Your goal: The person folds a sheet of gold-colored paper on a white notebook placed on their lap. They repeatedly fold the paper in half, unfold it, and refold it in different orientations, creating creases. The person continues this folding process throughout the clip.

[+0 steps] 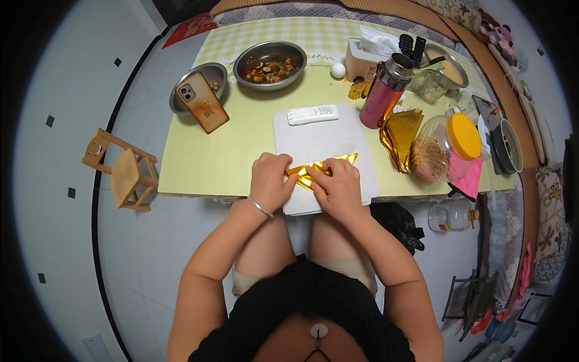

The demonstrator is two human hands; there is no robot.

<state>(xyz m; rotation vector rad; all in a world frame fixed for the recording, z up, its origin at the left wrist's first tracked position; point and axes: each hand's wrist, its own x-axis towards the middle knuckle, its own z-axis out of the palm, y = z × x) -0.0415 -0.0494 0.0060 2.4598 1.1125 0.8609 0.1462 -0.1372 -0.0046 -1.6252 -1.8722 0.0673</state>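
Note:
A sheet of shiny gold foil paper (305,180) is partly folded, with a straight upper edge and a pointed right end. My left hand (271,181) pinches its left end, thumb on the foil. On its right part, my right hand (339,187) presses with bent fingers and thumb. Both hands rest over white paper sheets (368,178) at the table's near edge. Beyond them on the same paper lies a long white plastic device (312,114). To the right is a stack of gold foil sheets (400,134). The fingers hide part of the foil.
A phone (202,103) leans on a small metal bowl (177,106); a larger food bowl (241,77) stands beside it. At right are a thermos (382,93), a yellow-lidded jar (431,151), an egg (338,70) and a tissue box (360,63). A small wooden chair (125,171) stands left.

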